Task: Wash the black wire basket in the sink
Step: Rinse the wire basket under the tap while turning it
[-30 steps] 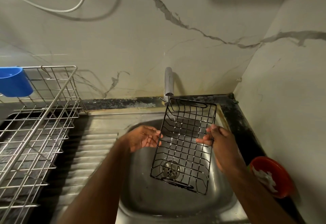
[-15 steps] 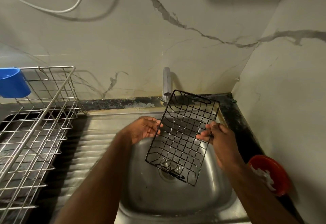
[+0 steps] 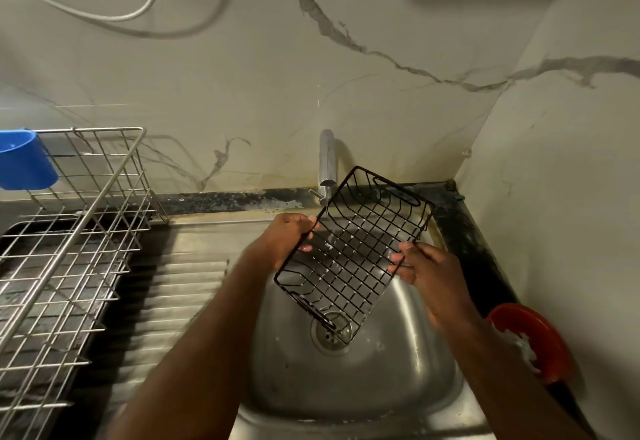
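Note:
The black wire basket hangs tilted over the steel sink, its far end up by the tap and its near end above the drain. A thin stream of water falls from the tap onto its upper left corner. My left hand grips the basket's left rim, fingers curled round the wire. On the right rim, my right hand pinches the wire between thumb and fingers.
A large silver dish rack with a blue cup hooked on it stands left of the ribbed drainboard. A red bowl with white foam sits on the dark counter at the right. Marble walls close the back and right.
The basket has swung so its far end leans further right and rises toward the tap. My left hand, apart from it a second ago, now grips its left rim.

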